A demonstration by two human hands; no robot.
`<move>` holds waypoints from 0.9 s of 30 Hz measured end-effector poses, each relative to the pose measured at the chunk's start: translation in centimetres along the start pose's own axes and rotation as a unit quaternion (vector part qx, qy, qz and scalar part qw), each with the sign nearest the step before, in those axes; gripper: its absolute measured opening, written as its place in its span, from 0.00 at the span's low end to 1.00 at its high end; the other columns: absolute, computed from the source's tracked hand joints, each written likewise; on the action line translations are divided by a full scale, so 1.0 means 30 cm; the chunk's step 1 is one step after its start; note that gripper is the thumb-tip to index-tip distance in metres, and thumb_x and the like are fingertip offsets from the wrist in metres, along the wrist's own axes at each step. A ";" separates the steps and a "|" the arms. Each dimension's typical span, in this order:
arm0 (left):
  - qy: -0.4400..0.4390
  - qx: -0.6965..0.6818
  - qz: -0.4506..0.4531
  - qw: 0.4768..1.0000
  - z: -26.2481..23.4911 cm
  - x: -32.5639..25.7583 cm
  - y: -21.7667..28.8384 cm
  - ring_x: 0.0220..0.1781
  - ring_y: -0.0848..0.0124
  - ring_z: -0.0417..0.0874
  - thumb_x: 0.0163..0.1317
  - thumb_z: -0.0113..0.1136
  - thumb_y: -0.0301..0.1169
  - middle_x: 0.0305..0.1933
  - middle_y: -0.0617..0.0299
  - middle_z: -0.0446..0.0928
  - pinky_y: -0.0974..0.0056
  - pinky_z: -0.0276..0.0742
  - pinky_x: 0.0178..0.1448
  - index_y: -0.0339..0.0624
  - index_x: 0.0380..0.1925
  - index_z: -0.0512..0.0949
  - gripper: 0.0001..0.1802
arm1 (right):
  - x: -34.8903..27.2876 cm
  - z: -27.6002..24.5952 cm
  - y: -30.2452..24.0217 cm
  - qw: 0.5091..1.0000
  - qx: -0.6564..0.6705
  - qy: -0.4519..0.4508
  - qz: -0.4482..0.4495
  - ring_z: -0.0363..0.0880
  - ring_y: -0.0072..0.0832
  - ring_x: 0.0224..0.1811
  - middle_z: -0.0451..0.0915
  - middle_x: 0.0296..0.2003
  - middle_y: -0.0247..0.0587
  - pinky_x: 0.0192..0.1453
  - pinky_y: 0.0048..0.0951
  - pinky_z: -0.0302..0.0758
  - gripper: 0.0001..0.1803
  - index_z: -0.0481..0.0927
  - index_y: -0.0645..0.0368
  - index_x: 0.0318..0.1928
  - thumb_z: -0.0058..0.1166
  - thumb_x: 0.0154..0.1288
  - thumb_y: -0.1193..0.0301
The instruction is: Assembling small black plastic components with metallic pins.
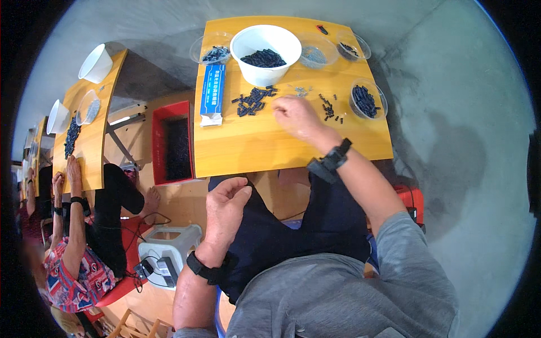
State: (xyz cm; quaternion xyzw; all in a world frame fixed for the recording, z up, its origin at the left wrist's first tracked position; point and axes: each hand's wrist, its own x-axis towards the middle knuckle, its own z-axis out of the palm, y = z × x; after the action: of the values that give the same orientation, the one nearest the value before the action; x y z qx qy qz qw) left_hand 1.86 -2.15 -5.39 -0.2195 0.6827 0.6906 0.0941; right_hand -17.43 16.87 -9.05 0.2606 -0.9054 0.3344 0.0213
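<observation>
My right hand [298, 117] is over the wooden table [270, 149], its fingers curled together beside some small silvery metal pieces [300, 90]. Whatever those fingers may hold is hidden. To its left lies a pile of short black cylindrical parts [252, 103]; smaller black pieces [328, 108] are scattered to its right. My left hand [226, 209] is above my lap, just off the table's near edge. Its thumb and forefinger are pinched, with a tiny dark spot at the tips, too small to name.
A white tub [242, 48] of black parts stands at the back, among clear bowls of small parts. A clear bowl [385, 101] sits at the right edge. A blue box [213, 93] lies left; a red bin [160, 169] stands beside the table. Another person's hands [73, 172] are at the neighbouring table.
</observation>
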 end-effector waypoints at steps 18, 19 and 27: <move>-0.001 0.011 -0.010 1.000 -0.016 0.009 0.013 0.39 0.76 0.78 0.57 0.60 0.22 0.38 0.59 0.80 0.72 0.73 0.47 0.28 0.43 0.78 0.13 | 0.040 0.204 -0.004 0.998 -0.054 0.035 -0.027 0.78 0.45 0.36 0.79 0.31 0.45 0.40 0.45 0.74 0.06 0.79 0.58 0.32 0.52 0.58 0.70; -0.003 -0.005 -0.007 1.000 -0.017 0.008 0.009 0.39 0.76 0.78 0.58 0.60 0.22 0.38 0.59 0.80 0.71 0.73 0.47 0.28 0.43 0.78 0.13 | 0.036 0.192 0.004 0.997 -0.056 0.042 -0.022 0.79 0.41 0.34 0.79 0.30 0.43 0.37 0.41 0.75 0.06 0.79 0.58 0.33 0.53 0.60 0.70; 0.037 -0.052 0.029 0.998 -0.016 0.020 0.001 0.40 0.76 0.78 0.59 0.59 0.22 0.39 0.60 0.79 0.72 0.73 0.46 0.28 0.43 0.77 0.12 | -0.088 0.074 -0.130 0.816 0.533 -0.047 0.217 0.80 0.24 0.27 0.77 0.33 0.42 0.27 0.25 0.80 0.08 0.75 0.70 0.42 0.47 0.68 0.75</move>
State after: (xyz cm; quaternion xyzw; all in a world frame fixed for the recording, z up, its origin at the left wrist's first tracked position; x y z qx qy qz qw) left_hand 1.41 -2.73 -5.61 -0.2298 0.6547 0.7191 0.0373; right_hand -12.95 14.21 -9.02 0.0436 -0.6184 0.7480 -0.2369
